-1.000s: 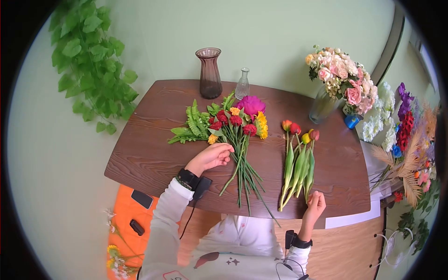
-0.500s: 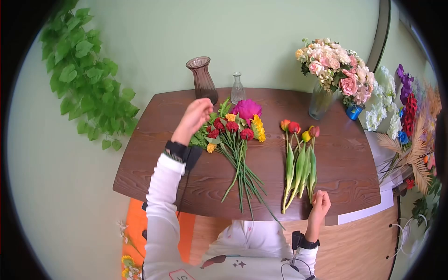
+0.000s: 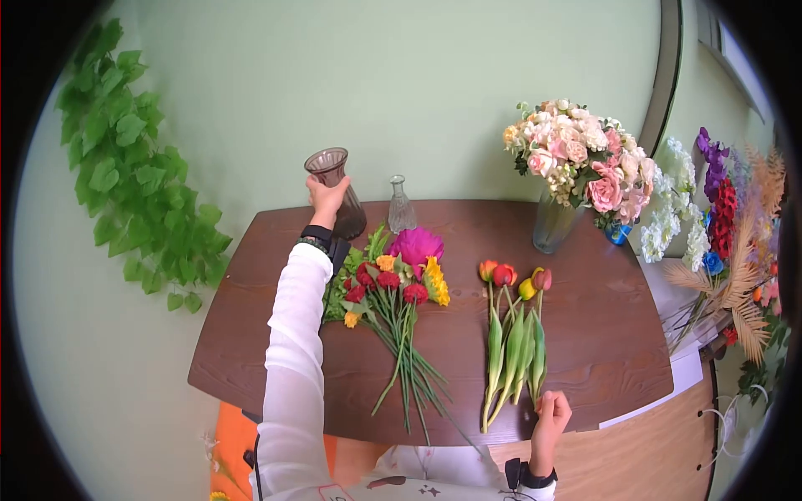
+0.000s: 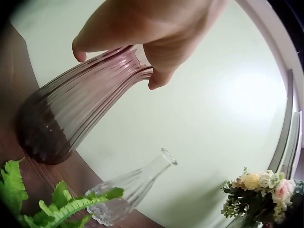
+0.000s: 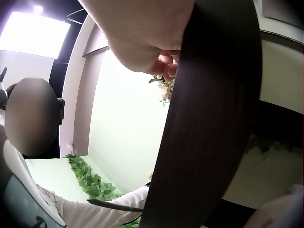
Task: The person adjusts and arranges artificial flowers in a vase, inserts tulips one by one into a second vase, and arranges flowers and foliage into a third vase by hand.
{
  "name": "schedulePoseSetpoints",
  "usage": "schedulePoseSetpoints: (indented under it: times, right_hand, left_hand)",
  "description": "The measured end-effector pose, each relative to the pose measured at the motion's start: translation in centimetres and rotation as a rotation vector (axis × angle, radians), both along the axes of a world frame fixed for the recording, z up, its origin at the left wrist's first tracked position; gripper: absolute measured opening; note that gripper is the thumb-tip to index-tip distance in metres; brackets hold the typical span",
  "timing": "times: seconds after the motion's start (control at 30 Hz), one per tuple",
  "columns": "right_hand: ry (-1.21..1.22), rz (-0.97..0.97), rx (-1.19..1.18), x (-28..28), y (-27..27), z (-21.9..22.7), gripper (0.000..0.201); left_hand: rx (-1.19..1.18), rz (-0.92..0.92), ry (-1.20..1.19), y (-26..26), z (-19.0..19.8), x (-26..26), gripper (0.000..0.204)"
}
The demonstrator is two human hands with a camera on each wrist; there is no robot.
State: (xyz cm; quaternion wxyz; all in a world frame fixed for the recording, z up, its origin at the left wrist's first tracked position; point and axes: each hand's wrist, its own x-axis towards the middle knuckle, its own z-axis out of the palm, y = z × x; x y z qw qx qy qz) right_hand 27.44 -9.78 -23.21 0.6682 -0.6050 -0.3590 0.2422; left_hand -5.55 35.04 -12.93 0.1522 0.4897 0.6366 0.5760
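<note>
My left hand (image 3: 327,197) reaches to the back left of the table and grips a tall purple glass vase (image 3: 352,220) round its narrow neck. In the left wrist view, thumb and fingers lie on either side of the neck of the ribbed vase (image 4: 95,95), which has a darker base. Just right of it stands a small clear glass bottle vase (image 3: 402,214). My right hand (image 3: 551,417) rests at the table's front edge, fingers loosely curled and holding nothing. Close by lie several tulips (image 3: 515,342) with long green leaves.
A mixed bunch of flowers (image 3: 415,247) with green stems lies mid-table, stem ends reaching the front edge. Fern leaves (image 4: 61,209) sit near the vases. A glass vase (image 3: 555,224) of pink and white flowers stands back right, beside a blue container (image 3: 617,233).
My left hand has gone from beside the bunch of flowers up to the back left and taken hold of the purple vase. My right hand has stayed at the front edge.
</note>
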Motion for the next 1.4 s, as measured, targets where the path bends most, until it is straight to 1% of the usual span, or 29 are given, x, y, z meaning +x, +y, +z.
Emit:
schedulePoseSetpoints:
  times: [0.07, 0.13, 0.17, 0.2, 0.27, 0.3, 0.33, 0.4, 0.43, 0.5, 0.53, 0.6, 0.63, 0.67, 0.73, 0.77, 0.8, 0.83, 0.87, 0.93, 0.97, 1.0, 1.07, 1.13, 1.2, 1.23, 1.27, 1.33, 1.4]
  right_hand:
    - [-0.006, -0.004, -0.011, -0.1, 0.1, 0.2, 0.023]
    - [-0.006, -0.007, -0.010, -0.3, 0.2, 0.2, 0.027]
    - [0.013, 0.007, -0.017, -0.2, 0.2, 0.2, 0.026]
    - [0.014, 0.001, -0.019, -0.2, 0.2, 0.3, 0.026]
    - [-0.005, 0.008, -0.018, -0.2, 0.2, 0.3, 0.026]
    - [0.000, 0.007, -0.021, -0.2, 0.2, 0.2, 0.026]
    - [0.010, 0.011, -0.021, -0.3, 0.2, 0.2, 0.026]
    - [0.024, 0.018, -0.019, -0.2, 0.2, 0.2, 0.026]
    - [0.023, 0.025, -0.019, -0.1, 0.2, 0.1, 0.024]
    - [0.021, 0.037, -0.016, 0.1, 0.2, 0.1, 0.022]
    - [0.027, 0.037, -0.009, 0.0, 0.2, 0.3, 0.023]
    - [0.034, 0.043, -0.001, 0.0, 0.3, 0.4, 0.023]
    - [0.035, 0.049, 0.003, 0.0, 0.4, 0.4, 0.023]
    - [0.036, 0.053, 0.008, 0.1, 0.4, 0.3, 0.024]
    - [0.045, 0.062, 0.023, 0.2, 0.5, 0.0, 0.024]
    - [0.053, 0.069, 0.038, 0.2, 0.5, -0.1, 0.024]
    - [0.051, 0.072, 0.041, 0.3, 0.5, -0.1, 0.024]
    - [0.051, 0.076, 0.043, 0.4, 0.4, -0.1, 0.025]
    - [0.050, 0.078, 0.045, 0.4, 0.5, 0.0, 0.025]
    - [0.045, 0.066, 0.068, 0.0, 0.6, 0.3, 0.026]
    - [0.041, 0.054, 0.085, -0.1, 0.6, 0.4, 0.027]
    - [0.041, 0.048, 0.081, -0.2, 0.5, 0.3, 0.027]
    - [-0.008, 0.026, 0.114, -0.1, 0.5, -0.1, 0.027]
    - [-0.006, 0.009, 0.106, -0.2, 0.4, -0.1, 0.028]
    - [0.025, 0.044, 0.099, -0.2, 0.3, 0.2, 0.028]
    - [0.027, 0.060, 0.105, 0.1, 0.3, -0.2, 0.027]
    - [0.029, 0.052, 0.104, 0.0, 0.3, -0.1, 0.027]
    - [0.007, 0.046, 0.117, -0.2, 0.4, 0.1, 0.029]
    - [0.008, 0.040, 0.122, -0.1, 0.5, -0.2, 0.028]
  left_hand:
    - [0.033, -0.043, -0.035, 1.8, -0.8, -0.8, 0.095]
    - [0.050, -0.064, -0.044, 3.3, -1.3, -1.5, 0.089]
    - [0.124, -0.091, -0.040, 3.7, -1.7, -1.9, 0.078]
    - [0.121, -0.097, -0.039, 3.5, -1.5, -1.9, 0.078]
    - [0.188, -0.237, -0.055, 2.9, -1.0, -2.0, 0.068]
    - [0.190, -0.206, -0.057, 2.5, -0.9, -1.7, 0.061]
    - [0.187, -0.207, -0.052, 2.1, -0.9, -1.4, 0.061]
    - [0.225, -0.115, 0.055, 1.1, -0.7, -0.8, 0.057]
    - [0.225, -0.112, 0.058, 0.6, -0.4, -0.7, 0.057]
    - [0.274, -0.238, 0.126, -0.8, 0.4, -0.5, 0.053]
    - [0.274, -0.234, 0.127, -2.2, 1.4, 0.1, 0.053]
    - [0.400, -0.399, -0.023, -4.6, 3.1, 1.4, 0.046]
    - [0.594, -0.367, -0.102, -5.0, 3.5, 2.2, 0.033]
    - [0.594, -0.363, -0.100, -5.7, 3.7, 2.4, 0.033]
    - [0.468, -0.498, -0.054, -11.0, 7.2, 4.3, 0.023]
    - [0.402, -0.545, -0.082, -12.7, 7.9, 4.9, 0.017]
    - [0.347, -0.621, -0.072, -15.1, 8.8, 5.7, 0.019]
    - [0.291, -0.652, -0.086, -17.1, 9.2, 6.5, 0.020]
    - [0.236, -0.683, -0.099, -18.5, 9.2, 7.3, 0.021]
    - [0.230, -0.833, -0.220, -20.4, 8.0, 8.8, 0.020]
    - [0.199, -0.905, -0.222, -21.7, 7.5, 9.3, 0.021]
    - [0.115, -0.940, -0.200, -22.3, 6.7, 9.6, 0.023]
    - [0.059, -1.026, -0.200, -23.7, 5.5, 10.5, 0.026]
    - [0.016, -1.041, -0.195, -24.9, 4.9, 11.2, 0.029]
    - [0.118, -1.074, -0.161, -25.2, 3.7, 11.8, 0.031]
    - [0.150, -1.058, -0.158, -25.5, 3.3, 12.1, 0.030]
    - [0.147, -1.065, -0.157, -25.7, 3.1, 12.2, 0.030]
    - [0.191, -1.029, -0.075, -26.0, 2.8, 12.3, 0.029]
    - [0.203, -1.023, -0.073, -25.8, 2.4, 12.6, 0.028]
